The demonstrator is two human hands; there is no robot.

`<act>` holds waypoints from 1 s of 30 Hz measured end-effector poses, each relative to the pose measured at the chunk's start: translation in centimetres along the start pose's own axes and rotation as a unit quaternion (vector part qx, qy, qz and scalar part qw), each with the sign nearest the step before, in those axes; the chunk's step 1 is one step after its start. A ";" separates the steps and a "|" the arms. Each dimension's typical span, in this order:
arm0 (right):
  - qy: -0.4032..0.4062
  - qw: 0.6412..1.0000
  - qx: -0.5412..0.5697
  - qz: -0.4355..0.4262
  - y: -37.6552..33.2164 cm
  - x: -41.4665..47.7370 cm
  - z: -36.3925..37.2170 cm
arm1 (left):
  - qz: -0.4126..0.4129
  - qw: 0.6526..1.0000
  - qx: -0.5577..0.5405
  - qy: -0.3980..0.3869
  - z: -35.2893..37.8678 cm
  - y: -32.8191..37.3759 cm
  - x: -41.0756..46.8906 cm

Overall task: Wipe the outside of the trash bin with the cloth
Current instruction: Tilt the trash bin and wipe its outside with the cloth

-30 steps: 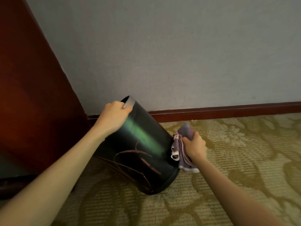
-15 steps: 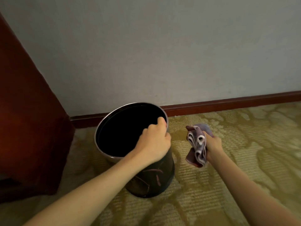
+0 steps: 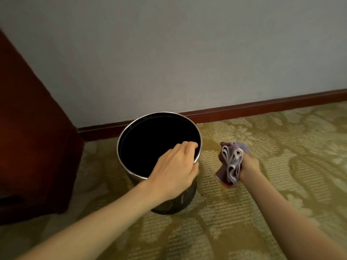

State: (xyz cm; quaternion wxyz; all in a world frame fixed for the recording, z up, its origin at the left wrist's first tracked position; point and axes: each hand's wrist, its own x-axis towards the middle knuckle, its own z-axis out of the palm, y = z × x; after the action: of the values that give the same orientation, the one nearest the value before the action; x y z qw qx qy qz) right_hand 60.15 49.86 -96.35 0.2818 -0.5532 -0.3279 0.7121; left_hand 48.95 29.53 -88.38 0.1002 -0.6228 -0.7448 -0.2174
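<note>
While the trash bin (image 3: 174, 205) stands upright on the patterned carpet (image 3: 244, 218), near the baseboard (image 3: 262, 107), I record its mouth as open. The interior is black, and I cannot tell what it contains. My left hand (image 3: 176, 166) grips its near right rim, fingers (image 3: 187, 146) curled inside and thumb outside. My right hand (image 3: 250, 166) clutches the bunched purple cloth (image 3: 231, 164) right of the bin, apart from it. A wooden cabinet (image 3: 28, 137) stands left.

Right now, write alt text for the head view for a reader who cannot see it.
A person's left hand grips the rim of an upright black trash bin on patterned carpet, while the right hand holds a bunched purple cloth beside it, not touching.
</note>
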 end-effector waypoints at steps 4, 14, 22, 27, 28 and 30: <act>-0.038 0.999 0.011 0.000 1.8 -0.9 0.9 | 0.177 0.977 0.117 -0.010 -2.3 -3.8 -2.6; 0.018 0.997 0.068 0.041 4.0 -1.3 2.0 | 0.257 0.958 0.120 0.045 -1.9 -7.8 -4.2; -0.031 0.999 -0.001 -0.016 3.3 -2.4 3.4 | 0.140 0.988 0.055 0.045 -3.0 -7.7 -3.4; 0.035 0.998 0.052 -0.014 2.1 -3.5 6.3 | -0.046 0.996 0.042 0.070 -5.4 -9.6 -2.0; 0.029 0.998 0.046 -0.023 2.0 -3.6 7.0 | -0.086 0.993 0.031 0.070 -5.7 -10.3 -1.8; 0.001 0.999 0.032 -0.034 1.8 -3.9 8.3 | -0.165 0.983 0.006 0.085 -6.4 -11.9 -1.4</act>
State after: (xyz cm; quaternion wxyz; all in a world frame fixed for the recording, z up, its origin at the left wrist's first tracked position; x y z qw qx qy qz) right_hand 52.92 44.48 -93.95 0.3239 -0.5333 -0.3228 0.7117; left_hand 36.89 23.83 -85.70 0.1298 -0.4703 -0.8272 -0.2787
